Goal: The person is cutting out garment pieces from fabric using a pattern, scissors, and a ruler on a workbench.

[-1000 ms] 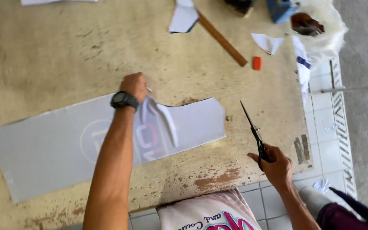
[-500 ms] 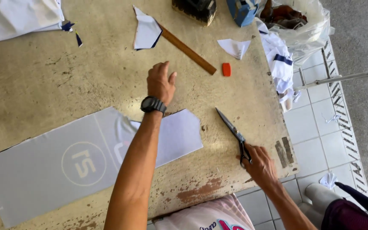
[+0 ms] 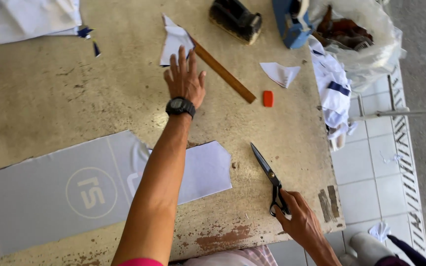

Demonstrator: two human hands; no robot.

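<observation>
Head view, looking down at the worn table (image 3: 50,93): the left hand (image 3: 186,81) has let go of the grey fabric panel (image 3: 65,192) it pinched a second ago and now stretches open-fingered just short of the white scrap (image 3: 173,42) beside the wooden ruler (image 3: 223,71). The panel lies flat below the ruler. The right hand (image 3: 299,221) grips the black scissors (image 3: 271,180), right of the panel, blades shut

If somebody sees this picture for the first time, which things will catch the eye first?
The left hand, wearing a black watch, stretches across the worn table toward a white cloth scrap beside a wooden ruler. The right hand holds black scissors at the near edge. A large grey cloth piece lies at the left.
</observation>
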